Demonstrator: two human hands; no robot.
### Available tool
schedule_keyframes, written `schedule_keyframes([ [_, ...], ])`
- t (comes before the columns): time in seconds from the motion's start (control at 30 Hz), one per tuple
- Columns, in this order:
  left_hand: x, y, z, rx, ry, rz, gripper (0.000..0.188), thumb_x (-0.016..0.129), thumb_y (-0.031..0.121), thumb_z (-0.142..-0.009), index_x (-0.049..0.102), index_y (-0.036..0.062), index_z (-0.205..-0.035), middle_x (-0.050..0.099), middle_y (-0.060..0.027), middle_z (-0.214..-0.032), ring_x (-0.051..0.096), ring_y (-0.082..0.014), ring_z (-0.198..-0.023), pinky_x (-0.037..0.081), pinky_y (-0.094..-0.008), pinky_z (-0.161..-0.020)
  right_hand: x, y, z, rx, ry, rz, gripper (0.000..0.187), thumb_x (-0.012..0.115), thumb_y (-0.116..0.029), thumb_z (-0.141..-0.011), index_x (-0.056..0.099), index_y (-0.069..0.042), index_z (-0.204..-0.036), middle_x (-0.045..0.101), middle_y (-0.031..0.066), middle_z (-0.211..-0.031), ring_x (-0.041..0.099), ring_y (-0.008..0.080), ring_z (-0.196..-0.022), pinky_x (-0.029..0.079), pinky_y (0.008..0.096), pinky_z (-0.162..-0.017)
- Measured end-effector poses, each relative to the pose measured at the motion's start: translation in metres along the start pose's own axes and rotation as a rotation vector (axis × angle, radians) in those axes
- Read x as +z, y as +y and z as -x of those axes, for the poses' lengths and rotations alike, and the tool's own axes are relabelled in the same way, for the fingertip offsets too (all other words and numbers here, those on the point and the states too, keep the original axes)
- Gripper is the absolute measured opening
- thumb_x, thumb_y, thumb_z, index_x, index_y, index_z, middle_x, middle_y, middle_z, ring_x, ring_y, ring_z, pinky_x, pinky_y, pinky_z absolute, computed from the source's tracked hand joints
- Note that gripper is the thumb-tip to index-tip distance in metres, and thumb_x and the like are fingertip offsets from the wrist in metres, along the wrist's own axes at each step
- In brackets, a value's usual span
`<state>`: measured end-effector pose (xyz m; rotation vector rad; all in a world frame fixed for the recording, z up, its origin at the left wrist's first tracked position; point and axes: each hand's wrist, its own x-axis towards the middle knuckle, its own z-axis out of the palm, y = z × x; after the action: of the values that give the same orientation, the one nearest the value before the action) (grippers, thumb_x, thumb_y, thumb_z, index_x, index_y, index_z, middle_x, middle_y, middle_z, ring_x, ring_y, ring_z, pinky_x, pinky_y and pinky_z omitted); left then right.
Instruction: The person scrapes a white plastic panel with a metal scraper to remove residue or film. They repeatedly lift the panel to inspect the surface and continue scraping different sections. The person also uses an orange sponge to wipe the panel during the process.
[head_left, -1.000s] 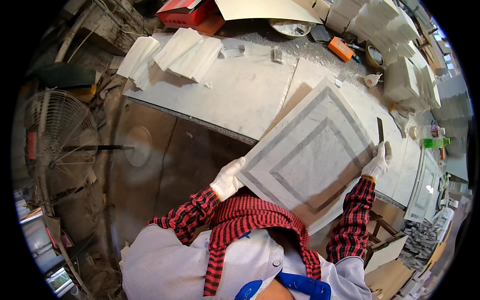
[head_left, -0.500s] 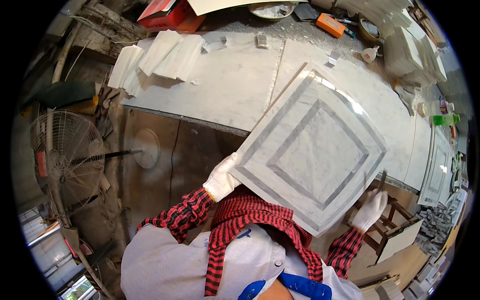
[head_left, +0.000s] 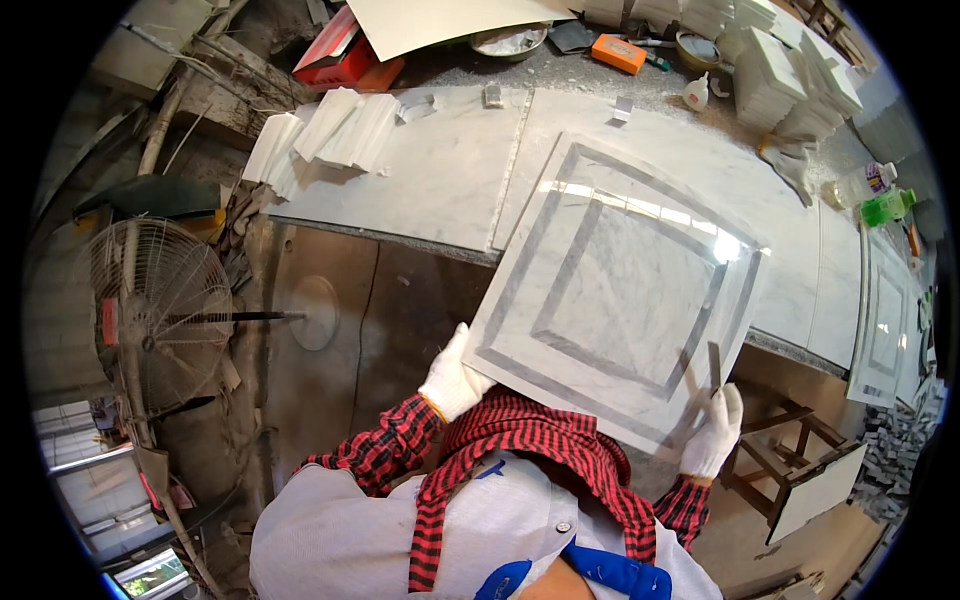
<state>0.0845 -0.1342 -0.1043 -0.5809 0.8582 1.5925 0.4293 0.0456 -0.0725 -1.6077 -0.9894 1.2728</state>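
Note:
A square white marble tile (head_left: pixel 634 290) with two grey inlaid square borders is tilted in front of me, its far part over the workbench. My left hand (head_left: pixel 455 378), in a white knitted glove, grips its near left edge, fingers partly hidden at the tile. My right hand (head_left: pixel 714 436), gloved too, is closed around a thin dark flat strip (head_left: pixel 714 367) that sticks up from the fingers at the tile's near right edge. I cannot tell whether the strip touches the tile. Light glares off the polished face.
The bench top (head_left: pixel 430 165) carries stacked white strips (head_left: pixel 345 130), an orange box (head_left: pixel 618 54), a bowl (head_left: pixel 508 42) and piled white tiles (head_left: pixel 768 80). Bottles (head_left: pixel 862 187) stand at the right. A wooden stool (head_left: pixel 785 455) is at lower right, a floor fan (head_left: pixel 150 310) at left.
The tile has turned and its tilt has changed, shifting the glare across its face. My right hand with the strip has moved left to the tile's edge. My left hand keeps its grip.

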Motion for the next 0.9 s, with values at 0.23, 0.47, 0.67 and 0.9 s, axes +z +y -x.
schedule_keyframes([
  [0.23,0.021,-0.091,-0.007,0.051,-0.033,0.234,0.055,0.038,0.042,-0.109,0.040,0.0025,-0.147,0.046,-0.0179,-0.150,0.044,-0.0354,-0.139,0.037,-0.0545,-0.116,-0.042,-0.021,-0.104,-0.012,-0.228,-0.071,0.040,0.064,-0.014,-0.098,0.056,0.007,-0.131,0.065,0.0085,-0.117,0.062,0.0148,-0.104,0.048,0.0283,-0.093],
  [0.47,0.026,-0.121,-0.004,0.159,-0.035,0.267,0.058,0.040,0.046,-0.107,0.045,0.0022,-0.144,0.052,-0.0158,-0.145,0.047,-0.0347,-0.135,0.036,-0.0529,-0.116,-0.081,-0.025,-0.091,-0.170,0.110,-0.038,0.040,0.062,-0.018,-0.100,0.055,0.001,-0.135,0.062,0.0090,-0.127,0.058,0.0173,-0.117,0.044,0.0354,-0.102],
  [0.67,0.037,-0.136,-0.009,0.172,-0.068,0.272,0.058,0.032,0.044,-0.109,0.037,0.0028,-0.150,0.043,-0.0182,-0.152,0.041,-0.0363,-0.141,0.032,-0.0535,-0.119,-0.061,0.022,-0.089,-0.241,0.311,-0.275,0.034,0.067,-0.010,-0.097,0.059,0.001,-0.128,0.063,0.0093,-0.123,0.060,0.0201,-0.113,0.048,0.0321,-0.099],
  [0.9,0.090,-0.153,-0.025,0.089,-0.104,0.290,0.057,0.027,0.045,-0.110,0.036,0.0065,-0.151,0.040,-0.0175,-0.155,0.038,-0.0364,-0.142,0.031,-0.0538,-0.119,-0.034,-0.021,-0.160,-0.398,0.387,-0.419,0.028,0.071,-0.010,-0.093,0.066,0.001,-0.118,0.068,0.0094,-0.116,0.062,0.0210,-0.109,0.050,0.0339,-0.095],
])
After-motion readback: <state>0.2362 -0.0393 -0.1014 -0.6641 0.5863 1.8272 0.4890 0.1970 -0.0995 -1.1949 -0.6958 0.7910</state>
